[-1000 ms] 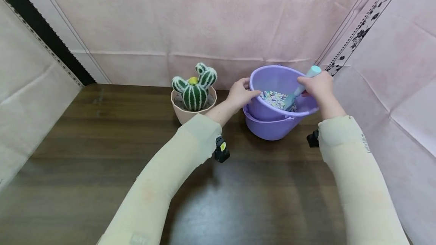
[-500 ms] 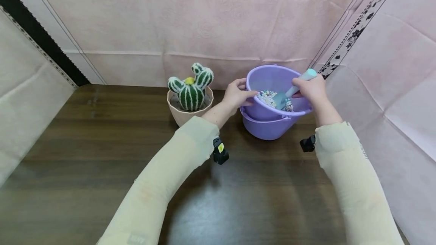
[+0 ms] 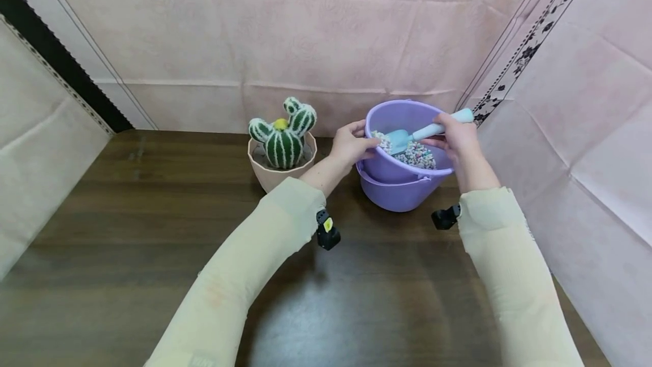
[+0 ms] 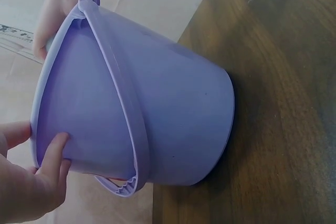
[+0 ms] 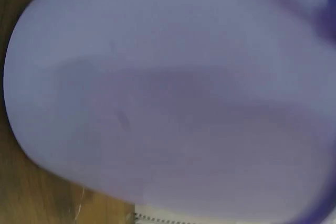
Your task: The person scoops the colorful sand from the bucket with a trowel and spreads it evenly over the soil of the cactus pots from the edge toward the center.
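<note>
The right hand (image 3: 460, 139) is grasping a light-blue plastic hand trowel (image 3: 427, 132) by its handle, and the blade is lying among small multicoloured granules (image 3: 417, 157) inside a purple plastic bucket (image 3: 394, 197). The left hand (image 3: 351, 143) is pinching the bucket's left rim. A weak pinch could let the bucket slide or tip under the trowel's push; a quick flick of the blade could scatter granules over the rim. Left of the bucket, a green-and-white fluffy cactus (image 3: 284, 149) is standing in a pale flared pot (image 3: 275, 177), near enough to the left wrist that a careless swing could knock it.

Beneath the bucket, a dark-brown wood-grain tabletop (image 3: 382, 310) is reflecting light. Behind the bucket, a creased pale-pink sheet (image 3: 326, 33) is hanging; right of it, a black floral border (image 3: 530, 50) is slanting down.
</note>
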A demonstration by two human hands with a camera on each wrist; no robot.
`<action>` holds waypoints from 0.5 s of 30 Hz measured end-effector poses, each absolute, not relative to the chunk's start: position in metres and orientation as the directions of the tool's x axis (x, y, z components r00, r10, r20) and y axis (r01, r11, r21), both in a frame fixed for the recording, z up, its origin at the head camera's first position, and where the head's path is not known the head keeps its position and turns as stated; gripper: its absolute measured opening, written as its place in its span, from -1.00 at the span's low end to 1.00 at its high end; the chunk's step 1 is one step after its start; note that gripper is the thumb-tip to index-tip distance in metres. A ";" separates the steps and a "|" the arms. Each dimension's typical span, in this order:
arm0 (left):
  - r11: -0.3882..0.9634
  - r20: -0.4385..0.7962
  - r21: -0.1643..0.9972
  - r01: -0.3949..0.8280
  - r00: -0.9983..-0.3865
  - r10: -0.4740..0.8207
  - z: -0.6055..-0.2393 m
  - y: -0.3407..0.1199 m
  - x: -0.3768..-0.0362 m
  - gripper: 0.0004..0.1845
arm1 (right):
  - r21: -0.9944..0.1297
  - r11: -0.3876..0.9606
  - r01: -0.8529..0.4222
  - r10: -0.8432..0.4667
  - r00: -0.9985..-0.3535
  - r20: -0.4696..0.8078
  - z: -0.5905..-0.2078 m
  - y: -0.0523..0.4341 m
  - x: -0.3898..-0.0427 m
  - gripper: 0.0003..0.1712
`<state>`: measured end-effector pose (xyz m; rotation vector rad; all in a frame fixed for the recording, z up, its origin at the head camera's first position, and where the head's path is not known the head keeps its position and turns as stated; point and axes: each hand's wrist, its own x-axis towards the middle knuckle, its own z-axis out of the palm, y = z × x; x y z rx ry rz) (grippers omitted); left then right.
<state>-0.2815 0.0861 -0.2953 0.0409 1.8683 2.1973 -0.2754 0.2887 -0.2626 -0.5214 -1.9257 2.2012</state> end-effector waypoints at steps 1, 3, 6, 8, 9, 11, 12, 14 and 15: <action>-0.145 -0.140 0.974 -0.173 -0.967 0.213 -0.295 0.086 -0.281 -0.35 | -0.980 -0.175 0.098 0.344 -0.926 -0.154 -0.262 0.287 -0.276 -0.86; -0.147 -0.141 0.974 -0.174 -0.967 0.210 -0.295 0.087 -0.282 -0.34 | -0.975 -0.194 0.110 0.336 -0.926 -0.171 -0.262 0.285 -0.275 -0.86; -0.145 -0.147 0.973 -0.179 -0.967 0.206 -0.295 0.087 -0.282 -0.34 | -0.969 -0.219 0.111 0.356 -0.916 -0.186 -0.262 0.284 -0.274 -0.87; -0.145 -0.148 0.973 -0.180 -0.967 0.207 -0.295 0.087 -0.282 -0.34 | -0.962 -0.254 0.100 0.364 -0.912 -0.191 -0.262 0.285 -0.273 -0.89; -0.146 -0.149 0.973 -0.181 -0.967 0.209 -0.295 0.087 -0.282 -0.34 | -0.957 -0.275 0.089 0.367 -0.910 -0.190 -0.262 0.286 -0.273 -0.90; -0.146 -0.152 0.972 -0.185 -0.965 0.213 -0.295 0.087 -0.281 -0.33 | -0.946 -0.316 0.068 0.371 -0.909 -0.189 -0.261 0.287 -0.272 -0.91; -0.146 -0.154 0.971 -0.187 -0.965 0.214 -0.294 0.087 -0.281 -0.33 | -0.940 -0.335 0.060 0.369 -0.910 -0.190 -0.261 0.287 -0.271 -0.92; -0.143 -0.159 0.971 -0.192 -0.963 0.216 -0.294 0.087 -0.281 -0.32 | -0.927 -0.371 0.052 0.371 -0.907 -0.199 -0.259 0.288 -0.269 -0.92; -0.138 -0.162 0.971 -0.194 -0.963 0.215 -0.294 0.087 -0.281 -0.32 | -0.920 -0.388 0.048 0.371 -0.906 -0.204 -0.258 0.289 -0.268 -0.92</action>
